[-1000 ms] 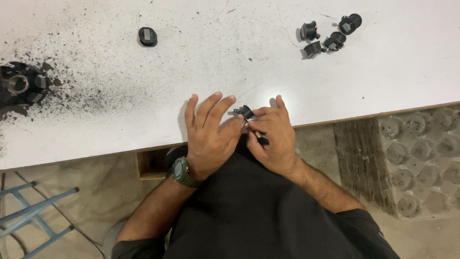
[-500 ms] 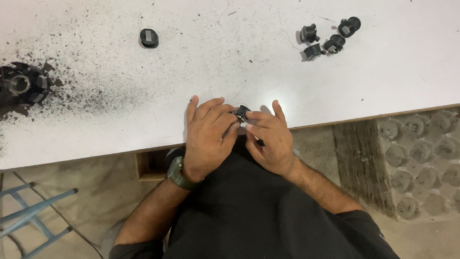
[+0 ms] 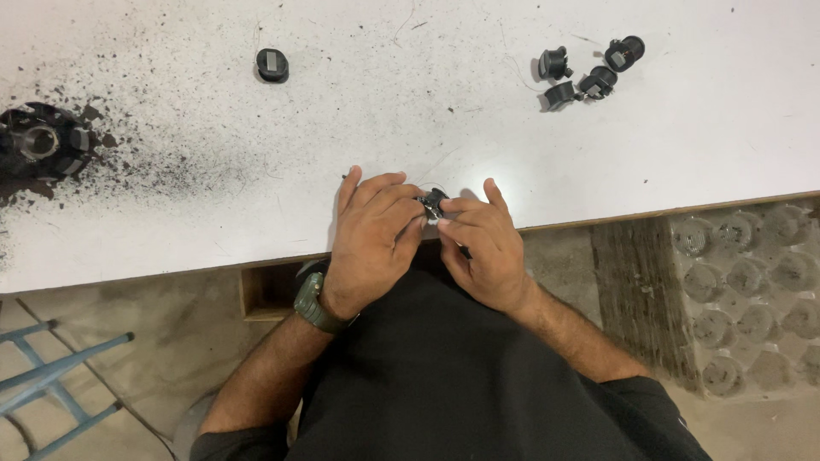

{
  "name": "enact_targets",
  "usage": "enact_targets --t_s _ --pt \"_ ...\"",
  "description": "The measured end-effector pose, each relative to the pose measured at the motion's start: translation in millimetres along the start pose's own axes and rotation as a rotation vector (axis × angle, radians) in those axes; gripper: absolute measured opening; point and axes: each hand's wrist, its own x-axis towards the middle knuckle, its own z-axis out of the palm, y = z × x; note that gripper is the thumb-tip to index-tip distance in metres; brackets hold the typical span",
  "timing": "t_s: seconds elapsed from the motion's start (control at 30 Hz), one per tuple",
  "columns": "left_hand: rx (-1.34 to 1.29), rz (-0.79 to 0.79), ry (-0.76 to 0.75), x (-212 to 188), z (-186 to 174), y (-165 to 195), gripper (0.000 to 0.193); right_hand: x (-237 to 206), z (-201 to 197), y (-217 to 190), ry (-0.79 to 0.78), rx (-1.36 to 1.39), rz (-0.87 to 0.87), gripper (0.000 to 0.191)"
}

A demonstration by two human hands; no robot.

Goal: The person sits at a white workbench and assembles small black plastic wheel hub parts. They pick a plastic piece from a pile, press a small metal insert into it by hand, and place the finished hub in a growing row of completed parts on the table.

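Observation:
A small black part with a bit of metal [image 3: 431, 203] sits between my two hands at the near edge of the white table [image 3: 427, 111]. My left hand [image 3: 369, 239], with a green watch on its wrist, curls its fingers over the part from the left. Pinching it from the right is my right hand [image 3: 480, 248], with a thin dark piece showing under its fingers. Most of the part is hidden by my fingers.
Several small black cylindrical parts [image 3: 588, 70] lie at the far right of the table. A single black oval piece [image 3: 272, 65] lies at the far left-centre. A round black metal fixture [image 3: 38, 141] stands at the left edge amid black dust. A blue frame [image 3: 51, 376] stands on the floor.
The fingers of my left hand have curled in over the small part, where they were spread flat before. My right hand stays pinched on it.

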Motion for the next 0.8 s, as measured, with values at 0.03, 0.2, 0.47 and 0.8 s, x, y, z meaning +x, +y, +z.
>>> enact_targets --t_s 0.03,0.2,0.47,0.8 --pt "0.000 0.001 -0.004 0.1 -0.7 -0.3 0.012 1.3 -1.3 -1.5 -0.011 0.000 0.006 0.035" --pt "-0.013 0.003 -0.027 1.8 -5.6 -0.6 0.013 12.7 -11.2 -9.2 -0.052 -0.004 -0.012 0.032" --pt "-0.042 0.028 -0.084 5.2 -13.2 -5.8 0.013 29.5 -25.2 -16.9 -0.186 -0.014 0.006 0.031" --pt "-0.019 -0.013 -0.074 5.7 -19.1 -5.8 0.010 35.6 -32.5 -14.9 -0.228 0.034 -0.008 0.025"
